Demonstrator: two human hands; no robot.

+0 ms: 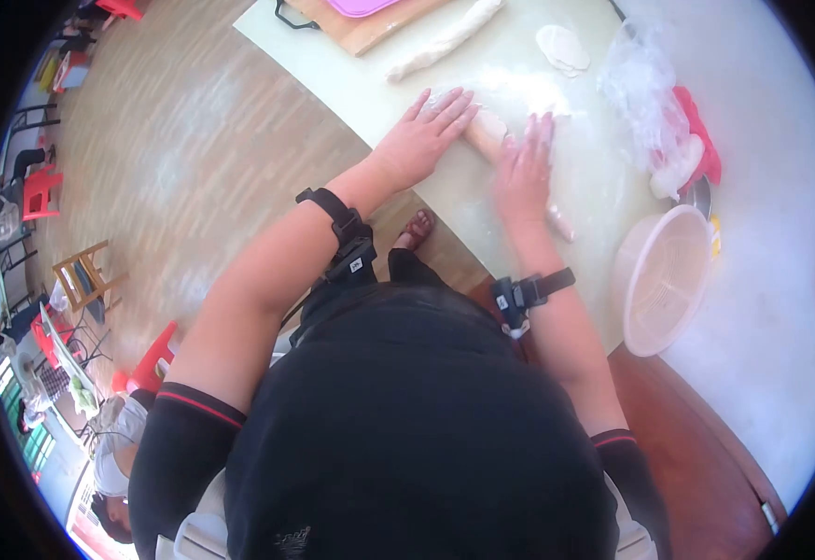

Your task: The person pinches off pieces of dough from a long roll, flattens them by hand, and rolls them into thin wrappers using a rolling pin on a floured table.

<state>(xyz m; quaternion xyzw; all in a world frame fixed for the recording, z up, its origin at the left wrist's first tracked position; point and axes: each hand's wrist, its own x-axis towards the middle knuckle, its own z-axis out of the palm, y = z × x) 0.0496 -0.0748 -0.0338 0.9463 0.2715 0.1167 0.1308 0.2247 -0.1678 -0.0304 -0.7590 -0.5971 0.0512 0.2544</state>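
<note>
Both left hand (426,138), by the far end, and right hand (524,179), midway, lie flat, unclasped, over a rolling pin (485,142) slanting away leftward.

Red stool (40,183) and wooden chair (80,255)

No text can be read for certain. Toward ten o'clock from centre, a white label (357,264) marks the left wrist's black device (351,250); toward three, a second label (502,302) marks the right wrist's device (525,291). The shirt's (417,401) pale print (292,540), at seven, is illegible.
</note>
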